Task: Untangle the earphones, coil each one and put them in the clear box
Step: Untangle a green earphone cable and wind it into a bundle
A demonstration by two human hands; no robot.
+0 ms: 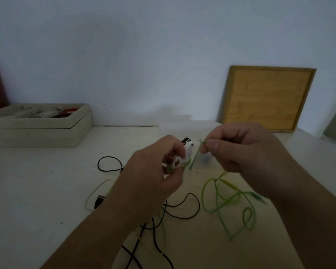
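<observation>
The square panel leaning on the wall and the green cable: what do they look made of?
Square panel: wood, likely matte, judging by grain and raised frame. Green cable: thin flexible plastic or rubber sheath, since it loops limply; finish unclear.

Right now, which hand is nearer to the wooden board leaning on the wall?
Right. The right hand is in front of the wooden board; the left hand is farther to its left.

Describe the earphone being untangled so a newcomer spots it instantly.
On the white table, look below the right hand. The green earphone cable drops from its pinch into loose loops beside that wrist; neighbouring cables are black or pale yellow.
</observation>
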